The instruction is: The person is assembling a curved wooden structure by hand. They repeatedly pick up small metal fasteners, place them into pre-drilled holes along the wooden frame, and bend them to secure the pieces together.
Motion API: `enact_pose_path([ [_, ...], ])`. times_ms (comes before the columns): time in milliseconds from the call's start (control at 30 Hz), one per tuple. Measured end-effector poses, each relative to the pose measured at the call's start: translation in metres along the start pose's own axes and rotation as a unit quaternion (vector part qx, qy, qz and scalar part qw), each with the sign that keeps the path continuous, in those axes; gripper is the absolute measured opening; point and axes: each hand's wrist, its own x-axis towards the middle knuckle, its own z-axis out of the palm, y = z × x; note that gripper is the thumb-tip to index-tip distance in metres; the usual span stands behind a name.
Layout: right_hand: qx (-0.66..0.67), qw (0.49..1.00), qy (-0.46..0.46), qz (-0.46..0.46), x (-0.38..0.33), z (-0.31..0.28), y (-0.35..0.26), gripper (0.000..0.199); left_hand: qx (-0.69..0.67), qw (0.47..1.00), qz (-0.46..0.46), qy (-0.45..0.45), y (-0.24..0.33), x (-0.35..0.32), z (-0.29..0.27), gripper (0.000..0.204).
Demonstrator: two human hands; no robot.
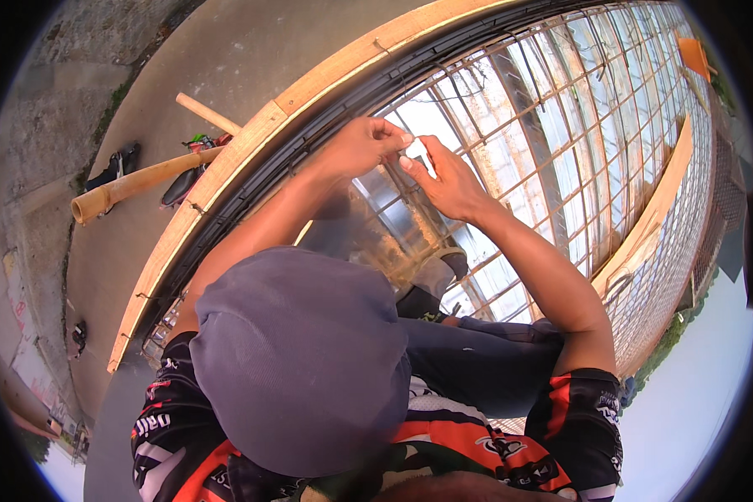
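My left hand and my right hand meet over a grid of steel bars. Both pinch a small white piece between their fingertips, just above a bar crossing. What the piece is cannot be made out. Under the bars lies a shiny, wet-looking sheet. The grey brim of my cap hides my lap and the near part of the grid. My knees in dark trousers rest on the bars.
A curved wooden form board borders the grid on the left, with another board on the right. Beyond the left board lies concrete ground with a thick bamboo pole, a thinner stick and dark footwear or tools.
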Motion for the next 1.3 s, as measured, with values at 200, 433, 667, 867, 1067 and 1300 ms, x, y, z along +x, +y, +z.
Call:
enact_pose_path([
  [200, 0.038, 0.993, -0.043, 0.100, -0.029, -0.005, 0.079, 0.052, -0.250, 0.956, -0.080, 0.128, 0.027, 0.004, -0.032, 0.022],
  [433, 0.064, 0.975, -0.079, 0.196, -0.043, 0.003, 0.105, 0.033, -0.290, 0.945, -0.086, 0.122, 0.012, 0.017, -0.014, 0.027],
  [667, 0.083, 0.981, -0.002, 0.175, 0.005, 0.004, 0.087, 0.032, -0.187, 0.971, -0.059, 0.134, 0.015, 0.006, -0.019, 0.043],
  [867, -0.013, 0.988, 0.020, 0.153, 0.014, 0.004, 0.078, 0.037, -0.193, 0.971, -0.049, 0.131, 0.013, 0.017, -0.026, 0.045],
  [1067, -0.019, 0.986, 0.061, 0.156, 0.011, 0.009, 0.076, 0.039, -0.027, 0.989, -0.042, 0.140, 0.012, 0.039, -0.035, 0.055],
  [1300, -0.040, 0.988, 0.057, 0.137, 0.012, 0.006, 0.076, 0.041, 0.222, 0.958, 0.066, 0.170, 0.003, 0.039, -0.030, 0.053],
])
